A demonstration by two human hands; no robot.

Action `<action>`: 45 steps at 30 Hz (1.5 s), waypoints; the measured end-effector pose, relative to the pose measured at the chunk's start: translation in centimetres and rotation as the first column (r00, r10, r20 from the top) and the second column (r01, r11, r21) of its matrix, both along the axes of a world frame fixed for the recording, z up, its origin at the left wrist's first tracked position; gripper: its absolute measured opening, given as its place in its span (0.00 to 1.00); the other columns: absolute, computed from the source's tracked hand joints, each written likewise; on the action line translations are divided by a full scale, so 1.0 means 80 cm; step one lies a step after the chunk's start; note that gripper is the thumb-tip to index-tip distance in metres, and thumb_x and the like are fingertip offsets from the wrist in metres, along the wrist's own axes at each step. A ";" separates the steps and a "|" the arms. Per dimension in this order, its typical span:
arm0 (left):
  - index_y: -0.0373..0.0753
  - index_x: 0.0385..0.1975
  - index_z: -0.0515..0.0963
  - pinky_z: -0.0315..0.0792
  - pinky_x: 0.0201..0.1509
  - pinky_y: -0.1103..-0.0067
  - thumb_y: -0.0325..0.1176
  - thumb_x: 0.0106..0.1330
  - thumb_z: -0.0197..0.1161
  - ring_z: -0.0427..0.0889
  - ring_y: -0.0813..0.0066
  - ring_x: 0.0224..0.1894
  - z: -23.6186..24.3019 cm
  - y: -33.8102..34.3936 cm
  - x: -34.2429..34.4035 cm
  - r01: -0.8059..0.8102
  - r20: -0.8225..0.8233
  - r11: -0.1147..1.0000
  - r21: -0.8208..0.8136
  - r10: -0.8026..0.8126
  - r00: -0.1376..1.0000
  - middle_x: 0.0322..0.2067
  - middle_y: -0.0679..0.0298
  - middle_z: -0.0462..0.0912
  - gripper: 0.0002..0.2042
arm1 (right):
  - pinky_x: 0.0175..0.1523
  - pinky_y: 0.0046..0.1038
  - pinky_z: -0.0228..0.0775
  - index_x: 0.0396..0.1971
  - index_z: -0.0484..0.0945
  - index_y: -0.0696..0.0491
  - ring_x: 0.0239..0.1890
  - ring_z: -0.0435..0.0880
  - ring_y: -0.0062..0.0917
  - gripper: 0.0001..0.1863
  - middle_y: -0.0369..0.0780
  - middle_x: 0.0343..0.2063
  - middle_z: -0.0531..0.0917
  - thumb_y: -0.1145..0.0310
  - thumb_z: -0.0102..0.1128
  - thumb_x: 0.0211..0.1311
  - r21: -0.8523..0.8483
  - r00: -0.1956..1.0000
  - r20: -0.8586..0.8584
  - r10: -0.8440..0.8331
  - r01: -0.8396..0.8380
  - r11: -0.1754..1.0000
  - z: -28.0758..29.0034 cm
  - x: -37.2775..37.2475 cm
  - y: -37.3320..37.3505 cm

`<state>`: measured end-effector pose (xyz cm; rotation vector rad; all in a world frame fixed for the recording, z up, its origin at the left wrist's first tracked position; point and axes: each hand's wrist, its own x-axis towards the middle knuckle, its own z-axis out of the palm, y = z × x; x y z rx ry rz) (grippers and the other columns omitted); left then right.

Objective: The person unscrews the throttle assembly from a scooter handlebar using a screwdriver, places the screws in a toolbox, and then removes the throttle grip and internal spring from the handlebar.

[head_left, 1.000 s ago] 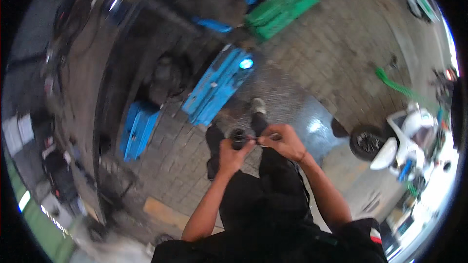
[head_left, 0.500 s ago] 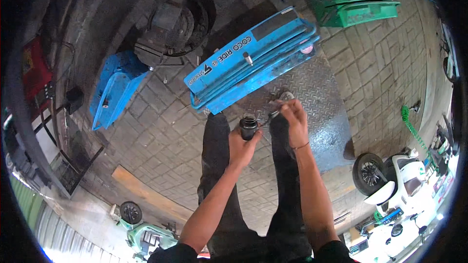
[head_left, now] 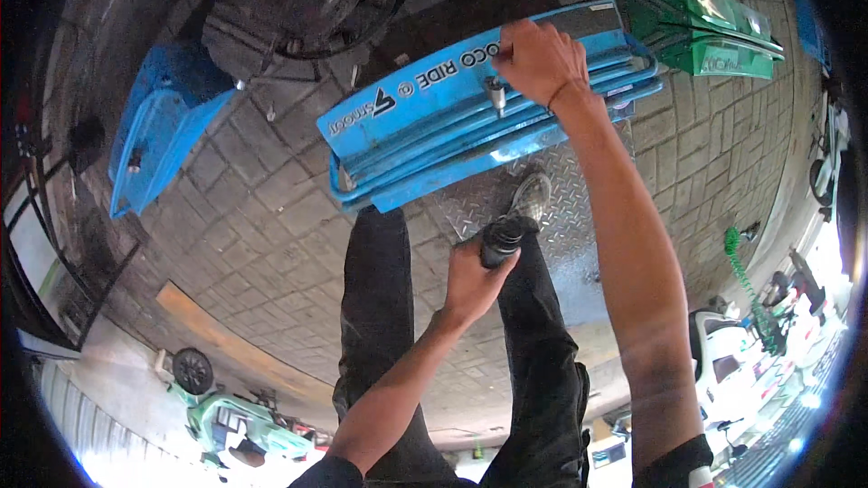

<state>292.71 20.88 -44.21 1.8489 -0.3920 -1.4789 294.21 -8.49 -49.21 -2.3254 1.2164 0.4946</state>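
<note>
Block paving (head_left: 280, 244) covered the workshop floor, with a tread-plate sheet (head_left: 575, 199) laid on it ahead of the person and a pale green scooter (head_left: 226, 420) at the lower left. The left hand (head_left: 475, 280) was closed around a black ribbed cylinder (head_left: 501, 242), held over the right trouser leg (head_left: 541, 334); whether this was hollow or contained anything could not be told. The right hand (head_left: 547, 63) was stretched over the blue metal toolbox (head_left: 452, 122), its fingers curled; their undersides were hidden, so I cannot tell whether they gripped anything. The step in hand appeared to be a reach at the toolbox while the left hand held the cylinder; that reach called for placing the fingers clear of the silver fitting (head_left: 496, 98). The toolbox looked shut, and no contents showed. Nor could contents be made out in the green toolbox (head_left: 714, 36) at the upper right or the smaller-looking blue box (head_left: 163, 117) at the left.
</note>
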 end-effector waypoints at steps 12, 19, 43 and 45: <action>0.33 0.29 0.79 0.72 0.32 0.75 0.35 0.64 0.73 0.78 0.80 0.26 -0.001 -0.017 0.029 -0.174 0.117 0.979 -0.105 0.186 0.975 0.23 0.63 0.83 0.12 | 0.55 0.42 0.80 0.41 0.89 0.48 0.52 0.88 0.42 0.14 0.46 0.47 0.89 0.59 0.64 0.60 0.074 0.893 -0.450 0.023 0.012 0.997 -0.009 0.087 -0.003; 0.34 0.28 0.80 0.71 0.29 0.76 0.34 0.64 0.73 0.78 0.80 0.23 -0.007 -0.017 0.034 -0.230 0.156 0.963 -0.139 0.250 0.955 0.21 0.66 0.82 0.11 | 0.52 0.44 0.81 0.40 0.88 0.46 0.47 0.89 0.40 0.11 0.45 0.40 0.89 0.67 0.65 0.57 0.130 0.800 -0.211 0.562 -0.546 0.827 0.002 0.069 -0.008; 0.32 0.31 0.81 0.72 0.31 0.74 0.33 0.65 0.73 0.80 0.78 0.26 -0.027 -0.004 0.040 -0.330 0.058 0.944 -0.007 0.330 0.942 0.23 0.61 0.84 0.10 | 0.49 0.41 0.79 0.41 0.90 0.47 0.41 0.89 0.39 0.14 0.41 0.36 0.90 0.56 0.68 0.61 0.492 0.888 -0.075 0.453 -0.362 0.792 -0.044 0.059 -0.037; 0.32 0.31 0.81 0.72 0.32 0.75 0.33 0.65 0.73 0.79 0.79 0.26 -0.027 -0.005 0.041 -0.333 0.063 0.943 -0.017 0.333 0.941 0.23 0.62 0.84 0.10 | 0.49 0.41 0.79 0.40 0.90 0.47 0.41 0.89 0.39 0.14 0.42 0.35 0.90 0.57 0.69 0.60 0.564 0.899 -0.056 0.434 -0.330 0.757 -0.046 0.060 -0.044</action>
